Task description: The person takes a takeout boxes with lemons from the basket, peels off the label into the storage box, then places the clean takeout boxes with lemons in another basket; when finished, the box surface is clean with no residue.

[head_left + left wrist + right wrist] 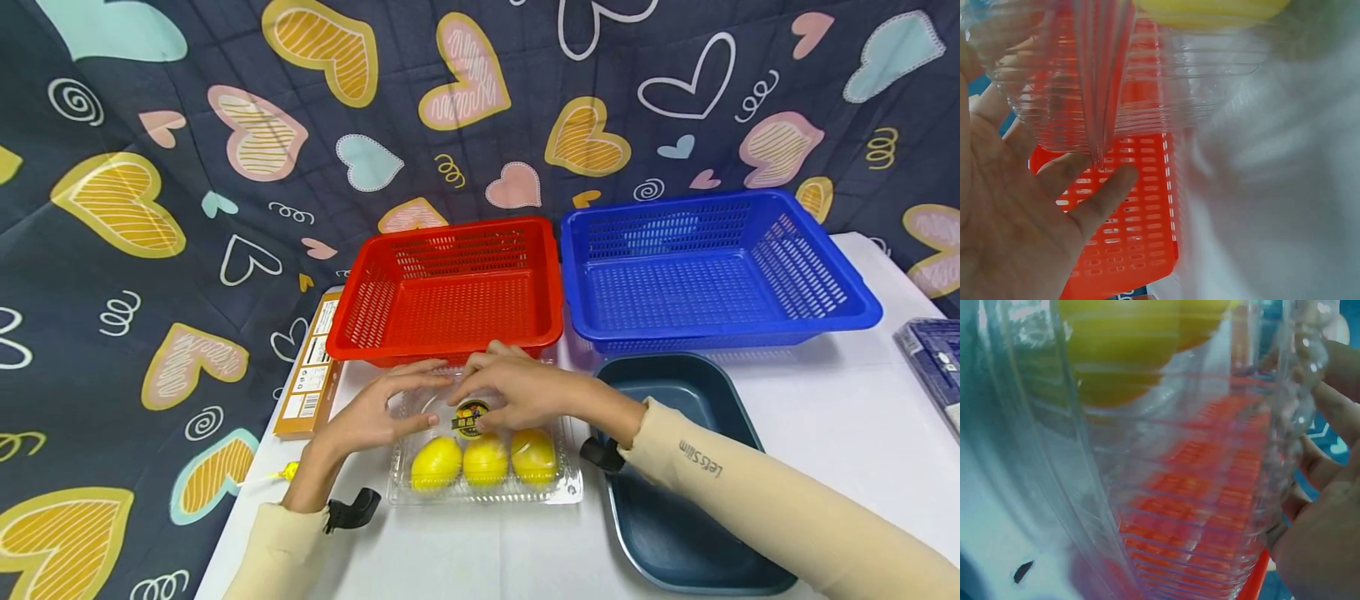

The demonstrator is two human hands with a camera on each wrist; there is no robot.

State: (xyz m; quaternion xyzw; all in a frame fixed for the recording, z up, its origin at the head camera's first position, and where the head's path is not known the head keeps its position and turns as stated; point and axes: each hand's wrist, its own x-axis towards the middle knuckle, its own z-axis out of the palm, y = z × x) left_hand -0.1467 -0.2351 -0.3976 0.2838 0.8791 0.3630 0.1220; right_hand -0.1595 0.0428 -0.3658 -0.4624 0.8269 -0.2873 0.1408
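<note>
A clear plastic clamshell box (pixel 487 493) with a round dark label (pixel 471 419) on its lid lies at the middle of the table. Three yellow lemon-like fruits (pixel 437 462) show along its near side; hands cover part of its far side. My left hand (pixel 371 410) is at the box's left, fingers spread and thumb pointing across the lid. In the left wrist view, that hand (pixel 1019 212) lies beside the ribbed plastic wall. My right hand (pixel 517 388) reaches over the lid with fingers slightly bent. The right wrist view has its fingers (pixel 1325 459) along the box's edge.
Behind the box stand a red basket (pixel 465 340) and, to its right, a blue basket (pixel 720 333). A dark teal tray (pixel 675 533) lies under my right forearm. An orange-and-white carton (pixel 311 375) is at the left, a dark blue package (pixel 933 362) at the right edge.
</note>
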